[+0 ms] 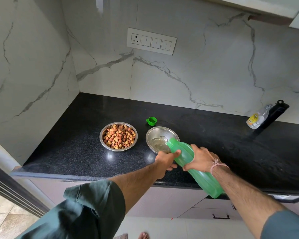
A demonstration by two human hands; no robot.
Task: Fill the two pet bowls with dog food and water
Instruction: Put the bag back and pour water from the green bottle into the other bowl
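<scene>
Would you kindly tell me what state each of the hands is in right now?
Left hand: grips the green water bottle near its neck.
Right hand: grips the same bottle around its middle.

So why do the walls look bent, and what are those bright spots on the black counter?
Head view: the wide-angle lens bows the wall seams and the counter edge. The spots are light reflected off polished stone near the food bowl. The steel water bowl gleams too. The green bottle looks sharp, with no obvious blur.
</scene>
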